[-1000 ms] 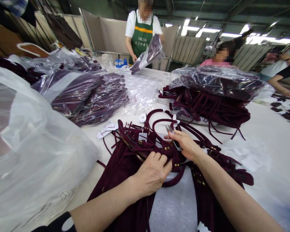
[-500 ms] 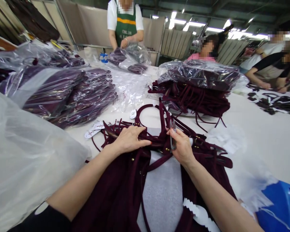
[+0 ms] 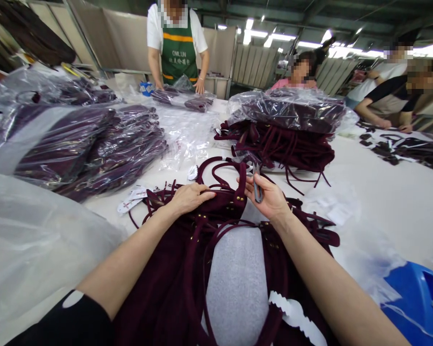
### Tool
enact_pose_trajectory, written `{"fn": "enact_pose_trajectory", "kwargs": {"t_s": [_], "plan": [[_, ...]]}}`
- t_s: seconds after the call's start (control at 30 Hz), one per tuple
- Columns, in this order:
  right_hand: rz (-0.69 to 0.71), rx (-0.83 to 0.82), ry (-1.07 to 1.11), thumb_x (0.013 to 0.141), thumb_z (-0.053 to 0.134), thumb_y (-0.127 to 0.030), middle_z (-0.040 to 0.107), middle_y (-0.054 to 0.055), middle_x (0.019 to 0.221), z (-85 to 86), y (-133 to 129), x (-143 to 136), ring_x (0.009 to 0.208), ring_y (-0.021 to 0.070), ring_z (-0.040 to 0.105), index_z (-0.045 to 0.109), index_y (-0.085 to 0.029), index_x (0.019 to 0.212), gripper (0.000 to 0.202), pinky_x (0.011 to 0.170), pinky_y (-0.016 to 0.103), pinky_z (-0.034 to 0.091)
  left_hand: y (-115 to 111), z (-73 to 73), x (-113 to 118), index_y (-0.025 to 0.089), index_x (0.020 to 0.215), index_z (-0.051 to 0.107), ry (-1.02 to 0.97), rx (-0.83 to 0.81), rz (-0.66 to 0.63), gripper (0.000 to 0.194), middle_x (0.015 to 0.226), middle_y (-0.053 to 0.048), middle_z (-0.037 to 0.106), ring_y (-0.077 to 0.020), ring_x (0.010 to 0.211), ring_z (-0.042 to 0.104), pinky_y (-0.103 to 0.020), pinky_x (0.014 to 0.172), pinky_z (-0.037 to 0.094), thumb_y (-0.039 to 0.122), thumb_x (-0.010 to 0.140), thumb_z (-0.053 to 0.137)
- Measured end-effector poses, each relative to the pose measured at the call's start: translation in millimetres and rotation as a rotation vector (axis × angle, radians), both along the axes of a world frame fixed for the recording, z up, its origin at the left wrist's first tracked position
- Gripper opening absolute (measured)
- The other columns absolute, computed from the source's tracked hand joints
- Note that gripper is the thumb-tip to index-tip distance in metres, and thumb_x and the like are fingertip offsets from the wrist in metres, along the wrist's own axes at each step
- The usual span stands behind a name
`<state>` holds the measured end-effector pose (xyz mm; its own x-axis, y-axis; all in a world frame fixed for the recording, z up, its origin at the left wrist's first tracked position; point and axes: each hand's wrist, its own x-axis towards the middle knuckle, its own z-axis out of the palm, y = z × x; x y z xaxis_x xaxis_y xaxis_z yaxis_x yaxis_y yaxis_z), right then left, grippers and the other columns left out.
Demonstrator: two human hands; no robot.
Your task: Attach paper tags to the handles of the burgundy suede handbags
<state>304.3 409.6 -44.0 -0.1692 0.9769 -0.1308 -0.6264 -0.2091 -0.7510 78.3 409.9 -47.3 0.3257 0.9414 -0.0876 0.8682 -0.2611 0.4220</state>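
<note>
A dark maroon handbag with looped handles lies in front of me on a stack of similar bags. My left hand grips its top edge, the thumb in front and the other fingers partly hidden. In my right hand is a pair of grey thread snips, blades pointing up. The fingertips of that hand are beside the handbag's upright handle; whether they pinch it I cannot tell. Nearer to me, a pale grey sheet lies among the maroon bags.
Plastic-wrapped bags are piled at the left, behind a large clear plastic bag. Another maroon stack stands beyond my hands. A blue container is at the lower right. Across the white table, a person in a green apron handles a wrapped bag.
The handbag's top edge and handle have shifted and now stand apart from the bags nearer me. My left thumb and fingers have come closer together. The person opposite has straightened up.
</note>
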Motion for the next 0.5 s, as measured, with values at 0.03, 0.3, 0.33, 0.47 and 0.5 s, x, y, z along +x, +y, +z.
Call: {"fn": "enact_pose_trajectory", "kwargs": {"t_s": [0.03,0.3,0.33,0.47,0.5], "plan": [[0.005,0.011,-0.001,0.070,0.065,-0.024,0.063,0.000,0.070,0.2,-1.8,2.8,0.082,0.0183,0.063,0.055,-0.016,0.065,0.014,0.078,0.033,0.050,-0.3,-0.2,-0.2,0.031,0.104,0.061,-0.023,-0.002,-0.013,0.042,0.105,0.002,0.062,-0.0196,0.099,0.055,-0.028,0.085,0.038,0.055,0.082,0.036],[0.034,0.091,0.013,0.073,0.062,-0.027,0.065,0.001,0.076,18.4,-18.6,20.4,0.091,0.0208,0.061,0.056,-0.016,0.068,0.013,0.088,0.039,0.046,3.8,1.1,6.6,0.028,0.095,0.064,-0.057,-0.044,0.056,0.036,0.099,0.002,0.064,-0.0201,0.095,0.055,-0.028,0.081,0.039,0.048,0.082,0.037],[0.029,0.099,0.009,0.074,0.062,-0.027,0.065,0.001,0.076,20.8,-20.0,21.2,0.091,0.0201,0.061,0.056,-0.017,0.069,0.013,0.088,0.039,0.046,5.1,1.9,8.0,0.026,0.093,0.064,-0.053,-0.048,0.044,0.036,0.096,0.000,0.064,-0.0200,0.093,0.056,-0.028,0.079,0.039,0.046,0.082,0.037],[0.001,0.068,-0.015,0.074,0.060,-0.029,0.066,0.002,0.079,27.8,-22.3,24.0,0.087,0.0177,0.062,0.055,-0.018,0.071,0.013,0.087,0.036,0.047,8.5,4.6,12.0,0.020,0.085,0.063,-0.018,-0.036,0.012,0.035,0.086,-0.003,0.063,-0.0194,0.085,0.056,-0.027,0.075,0.040,0.041,0.083,0.035],[-0.003,0.061,-0.023,0.075,0.059,-0.029,0.066,0.002,0.079,29.4,-22.4,24.5,0.087,0.0174,0.062,0.055,-0.017,0.070,0.013,0.087,0.035,0.047,8.7,5.0,12.7,0.019,0.085,0.063,-0.012,-0.030,0.016,0.035,0.086,-0.004,0.063,-0.0194,0.085,0.056,-0.027,0.075,0.040,0.041,0.083,0.035]]}}
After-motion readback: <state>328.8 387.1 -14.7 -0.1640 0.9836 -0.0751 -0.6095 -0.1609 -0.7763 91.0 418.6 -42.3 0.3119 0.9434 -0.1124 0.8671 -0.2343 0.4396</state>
